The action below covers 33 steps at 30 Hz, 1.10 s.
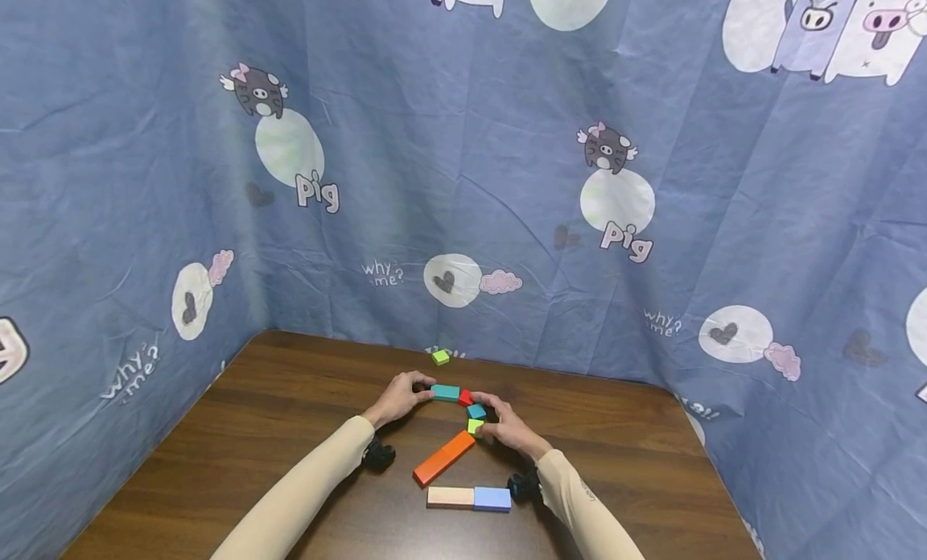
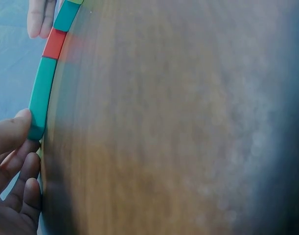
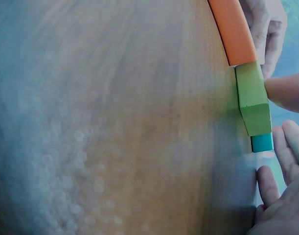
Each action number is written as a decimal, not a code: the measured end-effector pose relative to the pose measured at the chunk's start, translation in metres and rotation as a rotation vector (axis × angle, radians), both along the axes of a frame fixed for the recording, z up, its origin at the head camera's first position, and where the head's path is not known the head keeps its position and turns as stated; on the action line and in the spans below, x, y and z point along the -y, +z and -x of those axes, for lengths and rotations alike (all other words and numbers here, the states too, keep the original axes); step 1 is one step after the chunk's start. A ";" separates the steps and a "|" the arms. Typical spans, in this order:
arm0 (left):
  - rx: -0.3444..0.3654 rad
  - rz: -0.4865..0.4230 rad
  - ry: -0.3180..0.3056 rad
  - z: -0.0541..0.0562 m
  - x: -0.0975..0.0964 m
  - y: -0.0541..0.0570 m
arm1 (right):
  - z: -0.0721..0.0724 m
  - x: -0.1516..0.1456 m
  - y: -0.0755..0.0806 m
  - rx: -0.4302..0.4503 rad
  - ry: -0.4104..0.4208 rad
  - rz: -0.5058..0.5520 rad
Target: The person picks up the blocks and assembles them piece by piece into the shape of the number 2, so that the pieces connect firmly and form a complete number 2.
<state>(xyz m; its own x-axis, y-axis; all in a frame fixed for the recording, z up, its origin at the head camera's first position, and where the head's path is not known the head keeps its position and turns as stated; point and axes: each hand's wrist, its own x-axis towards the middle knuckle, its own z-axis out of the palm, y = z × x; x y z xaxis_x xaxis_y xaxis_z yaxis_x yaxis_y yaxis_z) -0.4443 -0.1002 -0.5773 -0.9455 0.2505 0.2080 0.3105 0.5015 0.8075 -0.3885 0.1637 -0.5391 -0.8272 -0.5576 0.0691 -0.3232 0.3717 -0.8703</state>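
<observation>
In the head view, my left hand [image 1: 398,398] pinches the left end of a long teal block [image 1: 446,393] lying on the table. A red block [image 1: 465,398] touches its right end, followed by a smaller teal block [image 1: 475,412] and a lime green block [image 1: 475,426] in a bent row. My right hand [image 1: 514,430] spreads along the right side of this row. Its thumb [image 3: 288,93] presses the lime green block in the right wrist view, while a forefinger reaches up beside the red block. An orange bar [image 1: 444,459] slants from the lime green block toward the front.
Nearer the front, a tan block [image 1: 451,497] and a blue block [image 1: 492,499] lie end to end. Another lime green block [image 1: 440,356] sits at the back edge of the brown wooden table [image 1: 304,383]. A blue printed curtain [image 1: 463,166] hangs behind and around the table.
</observation>
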 end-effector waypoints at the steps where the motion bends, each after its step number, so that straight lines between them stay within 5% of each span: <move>1: -0.003 0.005 -0.004 -0.001 0.000 0.000 | 0.000 0.000 0.000 0.001 0.003 -0.001; 24: -0.007 0.003 -0.054 0.002 0.006 -0.004 | -0.005 0.001 0.001 -0.014 0.003 0.020; 33: -0.004 -0.004 -0.054 0.003 0.005 -0.001 | 0.017 -0.002 -0.032 -0.054 -0.060 -0.005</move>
